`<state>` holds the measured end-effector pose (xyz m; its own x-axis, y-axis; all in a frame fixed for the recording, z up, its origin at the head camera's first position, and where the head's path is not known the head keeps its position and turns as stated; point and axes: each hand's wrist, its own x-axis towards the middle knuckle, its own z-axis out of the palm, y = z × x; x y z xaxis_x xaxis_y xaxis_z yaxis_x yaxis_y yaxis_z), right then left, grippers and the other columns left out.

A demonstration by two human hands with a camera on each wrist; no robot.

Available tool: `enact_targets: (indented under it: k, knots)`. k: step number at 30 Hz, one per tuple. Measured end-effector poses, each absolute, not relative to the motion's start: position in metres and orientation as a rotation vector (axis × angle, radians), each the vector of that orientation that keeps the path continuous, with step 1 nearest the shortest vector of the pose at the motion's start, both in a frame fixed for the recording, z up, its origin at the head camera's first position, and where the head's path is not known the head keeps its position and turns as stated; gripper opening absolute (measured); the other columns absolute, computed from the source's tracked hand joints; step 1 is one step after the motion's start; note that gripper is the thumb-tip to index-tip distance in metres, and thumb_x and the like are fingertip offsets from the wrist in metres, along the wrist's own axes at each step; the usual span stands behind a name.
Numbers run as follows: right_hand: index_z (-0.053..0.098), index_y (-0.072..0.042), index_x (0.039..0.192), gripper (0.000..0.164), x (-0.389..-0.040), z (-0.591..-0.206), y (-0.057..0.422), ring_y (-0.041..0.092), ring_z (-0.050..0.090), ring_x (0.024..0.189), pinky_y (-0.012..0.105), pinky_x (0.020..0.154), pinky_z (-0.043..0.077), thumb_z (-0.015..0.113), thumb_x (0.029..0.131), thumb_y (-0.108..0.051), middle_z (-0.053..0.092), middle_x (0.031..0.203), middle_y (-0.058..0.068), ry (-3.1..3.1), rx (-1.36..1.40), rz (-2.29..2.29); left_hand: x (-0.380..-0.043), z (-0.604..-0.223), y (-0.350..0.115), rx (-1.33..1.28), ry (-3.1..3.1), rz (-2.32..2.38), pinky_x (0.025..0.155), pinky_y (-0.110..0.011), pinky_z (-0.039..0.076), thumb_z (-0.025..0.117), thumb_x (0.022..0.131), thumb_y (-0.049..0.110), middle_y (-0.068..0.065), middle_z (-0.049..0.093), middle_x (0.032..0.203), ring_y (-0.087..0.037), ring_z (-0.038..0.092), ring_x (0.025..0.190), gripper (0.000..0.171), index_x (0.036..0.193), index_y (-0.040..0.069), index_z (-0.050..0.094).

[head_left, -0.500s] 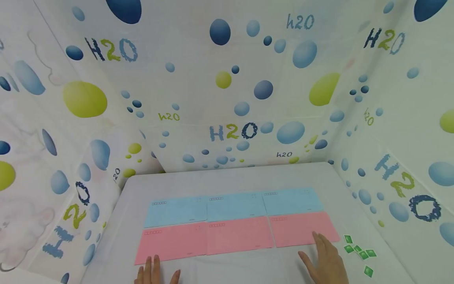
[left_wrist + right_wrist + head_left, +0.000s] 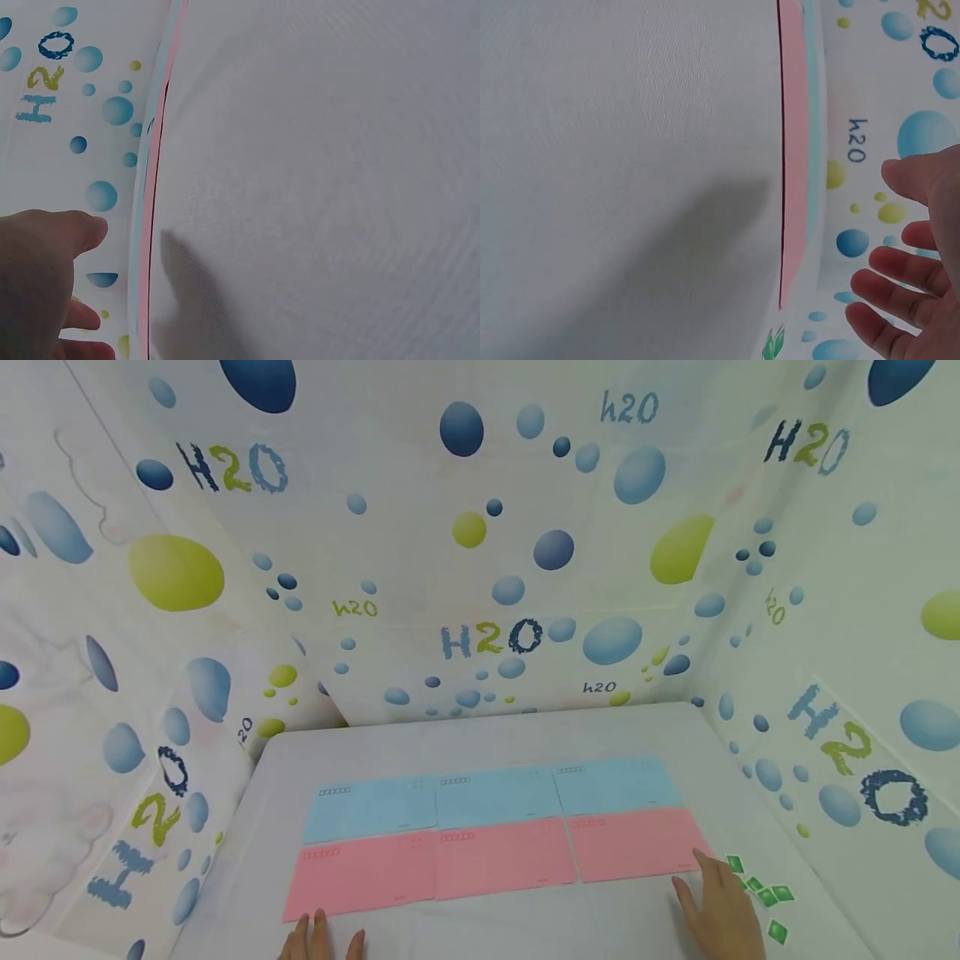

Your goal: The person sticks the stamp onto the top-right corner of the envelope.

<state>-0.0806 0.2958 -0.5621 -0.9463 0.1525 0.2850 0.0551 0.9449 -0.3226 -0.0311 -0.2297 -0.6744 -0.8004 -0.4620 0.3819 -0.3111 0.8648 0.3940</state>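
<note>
pale blue and soft pink on a white worktop (image 2: 525,931): two rows of three, set close side by side, with blue envelopes (image 2: 495,799) in the far row and pink envelopes (image 2: 504,860) in the near one. small printed boxes at the upper left of each. both hands well apart from each other, one toward each end of the near row. left hand (image 2: 303,943) at the near edge of the leftmost pink envelope (image 2: 367,877), mostly cut off by the bottom of the head view; fingers extended, thumb standing off to the side, fingertips lapping the edge. right hand (image 2: 726,914) at the near outer corner of the rightmost pink envelope (image 2: 637,845), fingers loosely spread and slightly bent, thumb away from them, index fingertip over the corner. touching or just above in either case, hard to tell. just beside the right hand, and partly behind it, small green diamonds (image 2: 767,897) with white borders, most in a loose cluster, one apart from the rest. in both wrist views, the envelopes as thin pink and blue strips, nearly edge-on, with a soft shadow (image 2: 690,247) on the worktop near each hand. behind and beside the worktop, white walls (image 2: 405,543) printed with blue and lime bubbles and "h2o" lettering.
</note>
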Motion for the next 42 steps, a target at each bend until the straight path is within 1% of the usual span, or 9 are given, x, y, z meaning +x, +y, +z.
enact_targets:
  k: [7,10,14,18,21,24,28,35,42]
  knots:
    - [0.048,0.01,0.124,0.055,-0.085,-0.567,0.313,0.04,0.055,0.094,0.055,0.077,0.049,0.067,0.084,-0.023,0.052,0.11,0.03,-2.875,-0.241,0.434,-0.025,-0.659,-0.226,0.601,-2.605,-0.417,0.091,-0.069,0.035,0.072,0.077,0.035,-0.031,0.042,0.134,-0.051,0.042,0.117,0.071,0.128,-0.009,0.05]
    - [0.048,0.01,0.124,0.054,-0.087,-0.571,0.321,0.041,0.056,0.091,0.053,0.072,0.051,0.066,0.085,-0.023,0.05,0.109,0.031,-2.891,-0.233,0.458,-0.024,-0.64,-0.221,0.609,-2.603,-0.429,0.092,-0.069,0.034,0.042,0.089,0.063,-0.034,0.042,0.131,-0.053,0.041,0.116,0.083,0.123,-0.012,0.052]
    - [0.045,0.011,0.126,0.055,-0.09,-0.574,0.332,0.037,0.057,0.083,0.048,0.062,0.052,0.064,0.086,-0.023,0.046,0.107,0.031,-2.94,-0.266,0.504,-0.027,-0.621,-0.218,0.628,-2.599,-0.451,0.09,-0.07,0.034,-0.005,0.074,0.079,-0.038,0.044,0.124,-0.055,0.042,0.111,0.121,0.116,-0.018,0.053]
    - [0.041,0.014,0.127,0.059,-0.095,-0.571,0.338,0.031,0.054,0.078,0.044,0.059,0.051,0.063,0.086,-0.023,0.043,0.107,0.032,-3.004,-0.352,0.502,-0.031,-0.614,-0.219,0.672,-2.613,-0.488,0.089,-0.07,0.035,-0.009,0.071,0.079,-0.039,0.045,0.121,-0.055,0.043,0.11,0.125,0.115,-0.02,0.053]
    - [0.039,0.015,0.128,0.062,-0.1,-0.568,0.342,0.03,0.054,0.077,0.045,0.063,0.052,0.062,0.087,-0.025,0.04,0.109,0.034,-3.053,-0.413,0.486,-0.034,-0.611,-0.22,0.723,-2.641,-0.507,0.092,-0.069,0.035,-0.006,0.078,0.074,-0.038,0.043,0.123,-0.054,0.041,0.112,0.116,0.118,-0.02,0.051]
    - [0.034,0.015,0.132,0.066,-0.104,-0.568,0.348,0.035,0.054,0.082,0.048,0.068,0.051,0.057,0.091,-0.031,0.033,0.114,0.035,-3.118,-0.487,0.538,-0.036,-0.607,-0.222,0.771,-2.701,-0.519,0.095,-0.068,0.034,0.029,0.094,0.059,-0.038,0.04,0.125,-0.054,0.04,0.115,0.085,0.12,-0.02,0.049]
    - [0.028,0.016,0.134,0.066,-0.109,-0.572,0.358,0.044,0.053,0.09,0.053,0.074,0.049,0.049,0.095,-0.033,0.025,0.119,0.035,-3.156,-0.6,0.635,-0.041,-0.6,-0.228,0.815,-2.794,-0.543,0.096,-0.067,0.035,0.062,0.083,0.019,-0.04,0.041,0.124,-0.054,0.039,0.116,0.055,0.118,-0.02,0.049]
    - [0.029,0.017,0.132,0.056,-0.118,-0.58,0.369,0.048,0.052,0.095,0.052,0.077,0.049,0.047,0.098,-0.022,0.025,0.12,0.036,-3.088,-0.848,0.646,-0.051,-0.59,-0.234,0.916,-2.889,-0.587,0.098,-0.065,0.034,0.063,0.085,0.022,-0.039,0.04,0.123,-0.053,0.036,0.118,0.057,0.119,-0.021,0.046]
    - [0.03,0.017,0.131,0.06,-0.124,-0.583,0.372,0.052,0.047,0.103,0.054,0.082,0.047,0.051,0.096,-0.027,0.023,0.124,0.038,-3.062,-1.046,0.693,-0.054,-0.588,-0.235,0.934,-2.944,-0.545,0.103,-0.062,0.033,0.064,0.087,0.022,-0.036,0.041,0.127,-0.051,0.035,0.123,0.058,0.123,-0.02,0.044]
